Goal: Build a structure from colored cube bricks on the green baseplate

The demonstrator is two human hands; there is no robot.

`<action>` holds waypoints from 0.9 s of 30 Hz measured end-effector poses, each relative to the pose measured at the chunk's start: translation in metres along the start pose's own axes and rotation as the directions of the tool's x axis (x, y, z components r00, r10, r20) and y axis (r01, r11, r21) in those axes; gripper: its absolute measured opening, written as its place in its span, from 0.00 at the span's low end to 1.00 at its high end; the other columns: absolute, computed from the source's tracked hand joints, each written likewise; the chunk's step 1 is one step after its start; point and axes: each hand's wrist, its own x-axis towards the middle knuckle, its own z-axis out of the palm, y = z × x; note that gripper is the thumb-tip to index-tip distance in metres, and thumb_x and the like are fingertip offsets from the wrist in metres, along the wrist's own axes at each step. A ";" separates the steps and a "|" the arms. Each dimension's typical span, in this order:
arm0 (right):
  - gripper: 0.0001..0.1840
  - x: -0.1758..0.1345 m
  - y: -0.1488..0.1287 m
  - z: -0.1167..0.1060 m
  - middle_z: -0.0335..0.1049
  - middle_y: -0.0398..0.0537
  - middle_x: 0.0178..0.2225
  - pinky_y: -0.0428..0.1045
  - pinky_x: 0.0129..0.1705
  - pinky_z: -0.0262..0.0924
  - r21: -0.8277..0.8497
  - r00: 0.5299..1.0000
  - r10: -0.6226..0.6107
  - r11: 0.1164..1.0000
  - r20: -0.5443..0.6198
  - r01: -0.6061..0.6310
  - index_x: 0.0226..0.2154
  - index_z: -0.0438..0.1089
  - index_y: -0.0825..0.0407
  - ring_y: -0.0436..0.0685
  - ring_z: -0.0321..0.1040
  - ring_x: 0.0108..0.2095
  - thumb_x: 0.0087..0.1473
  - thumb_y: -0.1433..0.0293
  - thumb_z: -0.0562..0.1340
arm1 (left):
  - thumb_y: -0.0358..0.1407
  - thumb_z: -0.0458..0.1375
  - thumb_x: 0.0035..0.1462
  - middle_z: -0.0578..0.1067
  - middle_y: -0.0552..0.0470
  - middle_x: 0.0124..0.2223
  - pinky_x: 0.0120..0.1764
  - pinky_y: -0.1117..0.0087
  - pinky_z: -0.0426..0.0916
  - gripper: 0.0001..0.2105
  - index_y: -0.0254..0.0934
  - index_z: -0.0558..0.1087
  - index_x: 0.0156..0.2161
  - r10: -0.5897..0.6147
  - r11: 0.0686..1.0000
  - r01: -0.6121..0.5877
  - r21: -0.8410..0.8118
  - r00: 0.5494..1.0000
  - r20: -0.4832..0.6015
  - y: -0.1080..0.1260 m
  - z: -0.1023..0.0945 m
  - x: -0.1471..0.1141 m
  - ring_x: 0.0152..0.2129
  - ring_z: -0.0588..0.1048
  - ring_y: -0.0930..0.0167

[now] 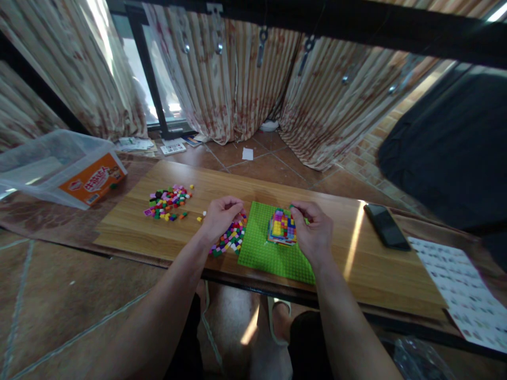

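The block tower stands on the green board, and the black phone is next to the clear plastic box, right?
No: the head view shows the black smartphone beside the printed sheet, not the clear plastic box. The brick tower does stand on the green baseplate.

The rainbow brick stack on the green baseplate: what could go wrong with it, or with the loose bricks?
The right hand is right beside the brick stack on the green baseplate, so a bump might knock bits off. The left hand is at a pile of loose bricks near the table's front edge, so a careless sweep could send some to the floor.
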 end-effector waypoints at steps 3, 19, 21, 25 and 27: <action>0.08 -0.001 0.002 0.001 0.76 0.46 0.33 0.52 0.39 0.67 0.005 0.999 0.040 0.999 -0.004 -0.040 0.35 0.75 0.49 0.55 0.72 0.34 0.53 0.67 0.60 | 0.39 0.65 0.45 0.76 0.53 0.26 0.28 0.75 0.66 0.10 0.34 0.75 0.30 -0.001 1.000 0.001 0.006 1.000 -0.006 0.001 0.000 0.000 0.21 0.71 0.77; 0.07 -0.001 -0.004 -0.001 0.76 0.45 0.32 0.51 0.38 0.67 0.021 0.999 0.029 0.999 0.025 -0.030 0.33 0.77 0.48 0.54 0.72 0.34 0.52 0.68 0.62 | 0.39 0.65 0.45 0.76 0.53 0.27 0.28 0.75 0.66 0.10 0.34 0.75 0.30 -0.011 1.000 0.011 -0.006 1.000 -0.017 0.001 0.001 0.000 0.22 0.71 0.77; 0.07 -0.001 -0.004 0.000 0.76 0.45 0.32 0.51 0.38 0.67 0.018 0.999 0.048 0.999 0.022 -0.048 0.32 0.76 0.48 0.54 0.72 0.33 0.51 0.67 0.62 | 0.39 0.65 0.44 0.76 0.53 0.26 0.28 0.75 0.66 0.10 0.34 0.75 0.30 -0.009 1.000 0.009 0.000 1.000 -0.015 -0.001 0.000 0.001 0.22 0.71 0.77; 0.06 -0.002 -0.002 0.001 0.76 0.45 0.30 0.51 0.37 0.67 0.007 0.997 0.078 0.997 0.011 -0.078 0.32 0.76 0.49 0.54 0.72 0.31 0.50 0.67 0.63 | 0.39 0.65 0.45 0.76 0.53 0.26 0.27 0.75 0.66 0.10 0.34 0.75 0.30 -0.001 1.000 0.001 0.012 1.000 -0.010 -0.002 0.000 0.002 0.21 0.71 0.77; 0.06 -0.002 -0.002 0.001 0.76 0.45 0.30 0.51 0.36 0.67 0.014 0.996 0.085 0.996 0.016 -0.085 0.31 0.76 0.49 0.54 0.72 0.31 0.50 0.67 0.63 | 0.39 0.64 0.45 0.76 0.53 0.26 0.26 0.75 0.65 0.09 0.34 0.75 0.30 0.003 1.000 -0.003 0.011 1.000 -0.005 -0.002 0.000 0.001 0.20 0.70 0.77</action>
